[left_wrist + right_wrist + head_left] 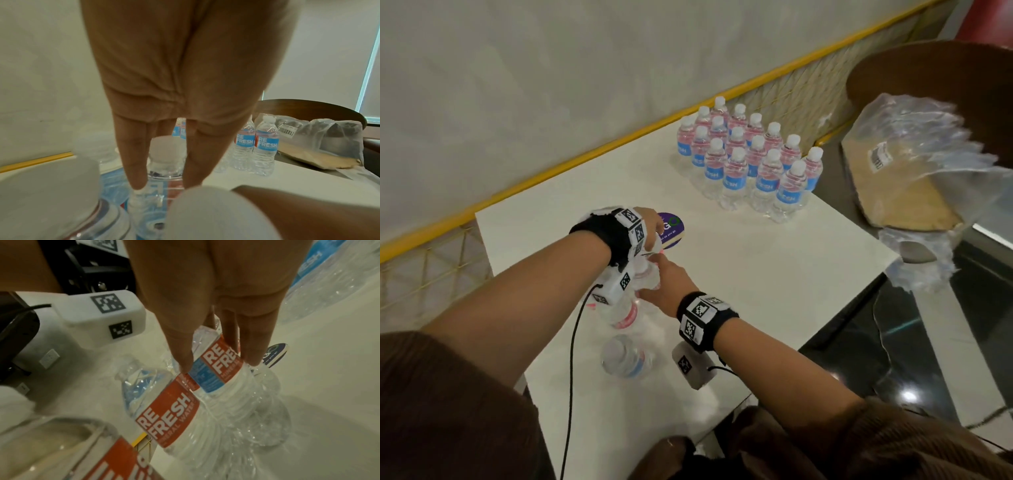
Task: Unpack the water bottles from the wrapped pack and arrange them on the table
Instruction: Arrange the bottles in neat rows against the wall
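Note:
Near the white table's (756, 274) front left stand a few clear water bottles with red and blue labels. My left hand (652, 228) comes down from above on one bottle (166, 155), two fingers (135, 162) on either side of its neck. My right hand (664, 284) grips a bottle (218, 369) at its label between thumb and fingers. Whether both hands hold the same bottle is unclear. Two more loose bottles (625, 358) (625, 317) stand nearer me. Several unpacked bottles (750, 161) stand grouped at the table's far right.
The torn plastic wrap with its cardboard tray (914, 178) lies on a brown chair (928, 68) off the table's right edge. A round purple coaster (671, 228) lies just beyond my left hand. A yellow rail (585, 157) runs along the wall side.

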The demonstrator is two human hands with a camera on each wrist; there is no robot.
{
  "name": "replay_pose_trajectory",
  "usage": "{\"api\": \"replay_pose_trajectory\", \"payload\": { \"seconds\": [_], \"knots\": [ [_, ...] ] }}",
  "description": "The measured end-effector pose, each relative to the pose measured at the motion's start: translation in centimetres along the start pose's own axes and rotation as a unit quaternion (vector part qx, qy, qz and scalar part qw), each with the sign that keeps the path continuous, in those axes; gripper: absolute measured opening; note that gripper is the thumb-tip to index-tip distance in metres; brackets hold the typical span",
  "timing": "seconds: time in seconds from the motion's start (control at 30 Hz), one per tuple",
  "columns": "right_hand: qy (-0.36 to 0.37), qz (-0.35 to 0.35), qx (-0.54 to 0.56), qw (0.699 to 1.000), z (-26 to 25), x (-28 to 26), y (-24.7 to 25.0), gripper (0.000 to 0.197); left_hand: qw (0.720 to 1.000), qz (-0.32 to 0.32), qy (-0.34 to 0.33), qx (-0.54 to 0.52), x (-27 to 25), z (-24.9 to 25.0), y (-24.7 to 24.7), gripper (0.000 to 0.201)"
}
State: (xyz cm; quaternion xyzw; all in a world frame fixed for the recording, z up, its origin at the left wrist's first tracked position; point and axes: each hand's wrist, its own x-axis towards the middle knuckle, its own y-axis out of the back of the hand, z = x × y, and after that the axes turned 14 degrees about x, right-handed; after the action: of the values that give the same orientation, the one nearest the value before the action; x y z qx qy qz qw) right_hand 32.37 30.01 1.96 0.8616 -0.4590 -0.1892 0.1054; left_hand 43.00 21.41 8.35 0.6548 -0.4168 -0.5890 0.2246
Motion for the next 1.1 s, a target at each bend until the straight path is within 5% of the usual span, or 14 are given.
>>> {"api": "replay_pose_trajectory", "payload": {
  "seconds": [0.27, 0.73, 0.93, 1.1],
  "knots": [
    [-0.038, 0.082, -0.028, 0.995, 3.7, 0.5, 3.7, 0.063, 0.997, 0.021, 0.001, -0.076, 1.3, -0.2, -0.9, 0.053],
    [-0.094, 0.19, 0.081, 0.974, 9.6, 1.8, 18.7, 0.071, 0.952, 0.15, -0.024, -0.265, 6.7, 7.3, 2.6, 0.037],
    [-0.061, 0.182, 0.105, 0.976, 11.6, 2.8, 21.9, 0.071, 0.914, 0.212, -0.009, -0.347, 10.4, 9.8, 4.2, 0.041],
    [-0.102, 0.185, 0.127, 0.969, 14.5, 3.5, 21.5, 0.088, 0.832, 0.19, -0.01, -0.522, 12.8, 11.4, 1.4, 0.074]
  ]
}}
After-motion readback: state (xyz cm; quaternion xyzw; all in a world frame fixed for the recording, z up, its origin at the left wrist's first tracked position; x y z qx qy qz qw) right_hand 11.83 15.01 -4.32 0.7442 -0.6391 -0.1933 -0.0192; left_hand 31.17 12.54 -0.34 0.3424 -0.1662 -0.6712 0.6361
